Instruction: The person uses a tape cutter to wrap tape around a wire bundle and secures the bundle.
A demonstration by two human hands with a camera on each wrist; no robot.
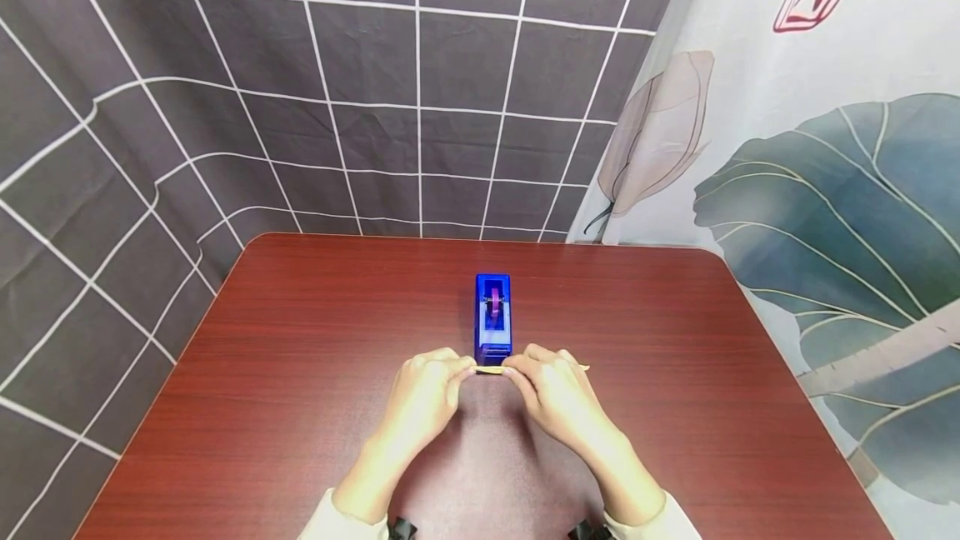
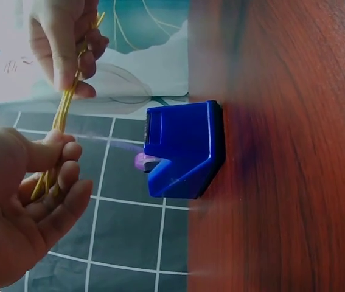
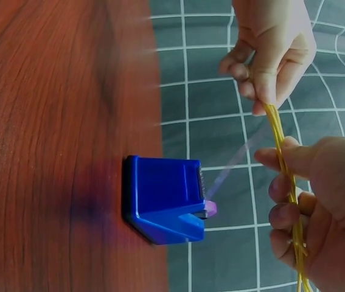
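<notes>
My left hand [image 1: 423,390] pinches one part of a bundle of thin yellow strands [image 1: 490,370]. A short way along it, my right hand [image 1: 558,390] grips the same bundle between thumb and fingers. In the right wrist view the strands [image 3: 274,121] run through both hands, with loose ends past the right palm. Just beyond the hands stands a blue tape dispenser [image 1: 492,352], upright on the table, with a purple tape roll [image 1: 495,302] in it. A sheer strip of tape [image 3: 230,164] stretches from the roll towards the bundle near the left fingers.
The reddish-brown wooden table [image 1: 337,315] has rounded far corners. Behind it hangs a dark grey curtain [image 1: 360,48] with a white grid, and at the right a white curtain [image 1: 750,65] with a leaf print.
</notes>
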